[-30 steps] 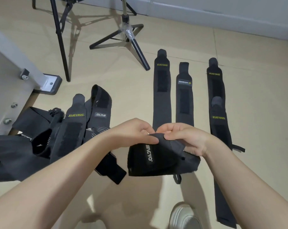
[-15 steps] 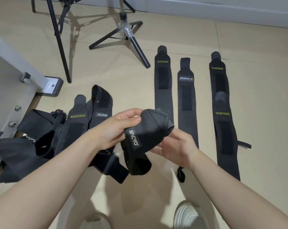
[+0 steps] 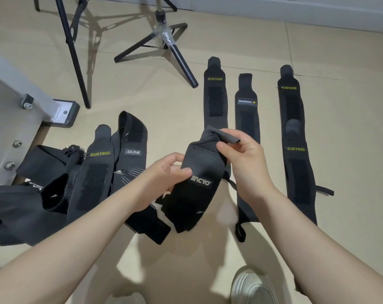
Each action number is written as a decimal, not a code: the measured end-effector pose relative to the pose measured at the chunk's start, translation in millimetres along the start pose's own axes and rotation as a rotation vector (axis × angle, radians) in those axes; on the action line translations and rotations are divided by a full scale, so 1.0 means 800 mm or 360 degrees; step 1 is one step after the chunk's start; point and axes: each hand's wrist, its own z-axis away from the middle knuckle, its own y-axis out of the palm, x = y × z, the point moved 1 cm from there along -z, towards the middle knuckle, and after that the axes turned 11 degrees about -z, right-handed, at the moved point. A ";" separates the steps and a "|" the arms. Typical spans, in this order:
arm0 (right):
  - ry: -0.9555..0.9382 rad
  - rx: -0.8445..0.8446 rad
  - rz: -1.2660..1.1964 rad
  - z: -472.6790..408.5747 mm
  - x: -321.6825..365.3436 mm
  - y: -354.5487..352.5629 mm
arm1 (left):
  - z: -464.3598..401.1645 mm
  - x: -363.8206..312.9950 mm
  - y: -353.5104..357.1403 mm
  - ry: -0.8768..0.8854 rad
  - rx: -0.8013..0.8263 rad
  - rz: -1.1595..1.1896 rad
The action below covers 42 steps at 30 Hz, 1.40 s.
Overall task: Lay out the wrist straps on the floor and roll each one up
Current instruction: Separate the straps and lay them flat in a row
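A black wrist strap with white lettering (image 3: 199, 178) hangs in the air between my hands, partly folded. My left hand (image 3: 164, 174) grips its left edge near the label. My right hand (image 3: 243, 154) pinches its upper end flap. Three black straps lie flat side by side on the floor beyond: one with yellow lettering (image 3: 214, 95), one with a white label (image 3: 246, 110), and a long pair laid end over end at the right (image 3: 296, 137). A heap of tangled black straps (image 3: 87, 172) sits at the left.
A black tripod (image 3: 164, 38) and a light-stand leg (image 3: 73, 51) stand at the back. A grey metal frame with a foot plate (image 3: 61, 110) is at the left. My shoe (image 3: 252, 286) shows at the bottom. A white baseboard runs along the top.
The strap has been turned and opened out. My right hand came from under it to pinch its top flap; my left hand slid down to the label side.
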 end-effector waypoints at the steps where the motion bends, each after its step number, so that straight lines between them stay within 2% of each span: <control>1: -0.0051 -0.0001 0.0056 -0.002 0.003 0.000 | 0.002 -0.001 0.002 0.0017 0.0014 -0.0062; 3: -0.0155 0.0015 0.0245 -0.007 0.008 0.002 | 0.004 -0.002 0.006 0.0079 -0.0011 -0.0093; 5: -0.0088 -0.0001 0.0355 -0.014 0.001 0.000 | 0.006 -0.002 0.007 0.0117 -0.0035 -0.0095; 6: 0.0098 -0.0075 0.0302 -0.016 -0.003 -0.003 | 0.006 -0.001 0.007 0.0133 -0.0040 -0.0112; 9: 0.1013 -0.0240 -0.0175 -0.020 -0.007 -0.008 | 0.002 0.003 0.008 0.0145 -0.0028 -0.0146; 11: 0.1218 -0.0146 -0.0192 -0.022 -0.011 -0.016 | 0.001 0.006 0.010 0.0126 -0.0009 -0.0150; 13: 0.1121 -0.0149 -0.0178 -0.026 -0.014 -0.021 | -0.001 0.011 0.012 0.0103 -0.0011 -0.0193; 16: 0.1009 -0.0177 -0.0368 -0.029 -0.010 -0.022 | -0.004 0.015 0.013 0.0093 0.0039 -0.0241; 23: 0.0603 -0.0026 -0.0283 -0.029 -0.004 -0.022 | -0.008 0.018 0.016 0.0085 0.0087 -0.0262; 29: 0.0284 -0.0138 0.0007 -0.040 -0.009 -0.020 | -0.014 0.027 0.011 0.0057 0.0055 -0.0331; 33: 0.0060 -0.0306 0.0079 -0.062 -0.010 0.007 | -0.019 0.040 0.002 -0.0050 -0.0030 -0.0175; 36: 0.0068 -0.0244 0.0087 -0.101 -0.012 0.042 | -0.028 0.055 -0.005 -0.0146 -0.0091 -0.0142; 38: 0.0103 -0.0214 -0.0067 -0.131 -0.013 0.061 | -0.035 0.063 -0.014 -0.0164 -0.0098 -0.0147; 42: 0.0123 -0.0158 -0.0235 -0.187 -0.022 0.079 | -0.061 0.089 -0.018 -0.0259 0.0093 -0.0215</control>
